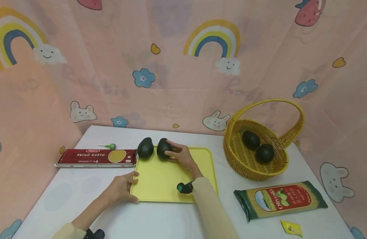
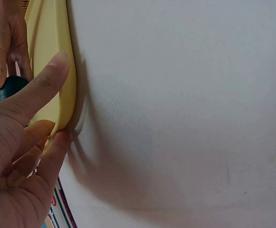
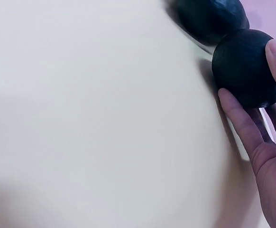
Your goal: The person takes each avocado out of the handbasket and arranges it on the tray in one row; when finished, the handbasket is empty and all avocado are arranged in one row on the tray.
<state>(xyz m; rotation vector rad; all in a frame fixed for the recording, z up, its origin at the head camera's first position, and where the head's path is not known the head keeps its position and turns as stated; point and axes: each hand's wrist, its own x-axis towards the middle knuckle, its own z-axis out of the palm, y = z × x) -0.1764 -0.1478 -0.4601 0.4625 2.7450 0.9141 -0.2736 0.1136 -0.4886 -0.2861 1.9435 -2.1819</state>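
My right hand [image 1: 182, 156] grips a dark green avocado [image 1: 163, 149] at the back edge of a yellow tray [image 1: 156, 189]. Thumb and fingers curve round the avocado's side in the right wrist view. Just left of it, a second avocado [image 1: 145, 148] sits at the tray's back left corner. At the tray's front left corner, my left hand [image 1: 120, 189] holds the rim. In the left wrist view its thumb [image 2: 52, 76] lies over the rim, with the fingers round the corner.
A red spaghetti pack [image 1: 96, 157] lies left of the tray, a green-wrapped lollipop [image 1: 112, 146] behind it. To the right stands a yellow wicker basket [image 1: 231, 159] with two avocados [image 1: 265, 153]. In front of it lie an Olivoila pack [image 1: 280, 200] and a small yellow packet [image 1: 291, 228].
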